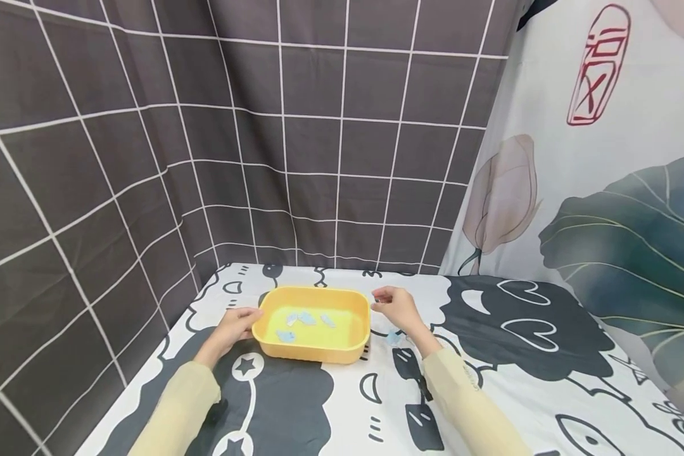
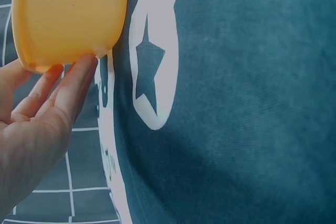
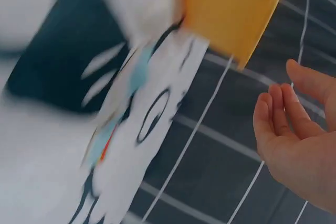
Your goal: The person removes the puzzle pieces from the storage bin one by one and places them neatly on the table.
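A yellow plastic basin (image 1: 319,354) stands on the patterned cloth, with several small pale-blue pieces (image 1: 306,318) lying on its floor. My left hand (image 1: 236,326) grips the basin's left end. In the left wrist view, that hand's thumb is at the rim and its fingers (image 2: 79,82) reach under the yellow wall. My right hand (image 1: 398,307) hovers just beyond the basin's right end, fingers loosely bent. The right wrist view shows a gap between its thumb and fingers (image 3: 283,111). Below this hand, a light-blue piece (image 1: 393,337) lies on the cloth; it appears blurred in the right wrist view.
The black-and-white cartoon cloth (image 1: 348,411) covers the surface around the basin. A dark grid-patterned curtain (image 1: 319,145) hangs behind and at the left. On the right hangs a white curtain (image 1: 547,152) printed with leaves and a red seal.
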Motion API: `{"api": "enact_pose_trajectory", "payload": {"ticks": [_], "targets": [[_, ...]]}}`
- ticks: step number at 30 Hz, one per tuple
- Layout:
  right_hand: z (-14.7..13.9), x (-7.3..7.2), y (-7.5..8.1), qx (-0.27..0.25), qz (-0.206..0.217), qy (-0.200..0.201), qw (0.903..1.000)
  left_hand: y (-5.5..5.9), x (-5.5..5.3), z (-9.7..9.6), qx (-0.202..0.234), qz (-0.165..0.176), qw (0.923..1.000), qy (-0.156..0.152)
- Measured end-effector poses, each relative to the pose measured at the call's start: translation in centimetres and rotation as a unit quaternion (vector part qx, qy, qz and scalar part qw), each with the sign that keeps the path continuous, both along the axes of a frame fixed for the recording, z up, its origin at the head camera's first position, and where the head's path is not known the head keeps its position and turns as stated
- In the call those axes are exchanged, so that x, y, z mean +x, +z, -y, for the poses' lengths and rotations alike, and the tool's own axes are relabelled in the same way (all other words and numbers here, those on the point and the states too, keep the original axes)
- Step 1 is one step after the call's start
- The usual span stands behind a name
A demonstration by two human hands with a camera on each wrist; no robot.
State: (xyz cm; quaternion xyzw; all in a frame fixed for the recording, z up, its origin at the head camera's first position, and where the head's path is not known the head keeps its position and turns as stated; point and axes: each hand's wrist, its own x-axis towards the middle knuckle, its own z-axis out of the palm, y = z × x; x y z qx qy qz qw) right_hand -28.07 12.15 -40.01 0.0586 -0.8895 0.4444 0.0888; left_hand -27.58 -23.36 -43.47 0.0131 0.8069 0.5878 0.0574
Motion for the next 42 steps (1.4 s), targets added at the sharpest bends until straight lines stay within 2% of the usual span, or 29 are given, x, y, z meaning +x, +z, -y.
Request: {"api": "enact_pose_trajectory", "payload": {"ticks": [3, 7, 13, 17, 22, 28, 33, 42], "targets": [[2.6, -0.3, 0.1, -0.014, -0.009, 0.01, 0.9998, -0.1, -0.1, 0.1, 0.0, 0.004, 1.0, 0.003], [6.2, -0.9, -0.8, -0.036, -0.002, 0.034, 0.9988, 0.0, -0.1, 0.2, -0.001, 0.009, 0.9999, 0.011], [10.8, -1.7, -2.9, -0.096, 0.045, 0.064, 0.9923, -0.1, -0.3, -0.5, 0.016, 0.009, 0.9998, -0.004], [13.0, -1.6, -4.4, -0.104, 0.073, 0.086, 0.9881, -0.4, -0.4, -1.4, 0.017, 0.016, 0.9997, 0.001], [14.6, -1.3, -4.8, -0.07, 0.095, 0.125, 0.9851, -0.6, -0.3, -2.1, 0.025, 0.014, 0.9996, 0.0], [15.5, -1.4, -4.8, -0.047, 0.121, 0.152, 0.9798, -0.8, -0.4, -1.6, 0.037, 0.021, 0.9991, -0.005], [16.1, -1.7, -4.7, -0.008, 0.112, 0.162, 0.9804, -0.7, -0.7, -0.9, 0.045, 0.023, 0.9987, 0.011], [16.9, -1.7, -4.7, 0.061, 0.09, 0.18, 0.9777, -0.6, -0.6, -0.3, 0.054, 0.024, 0.9982, 0.012]]}}
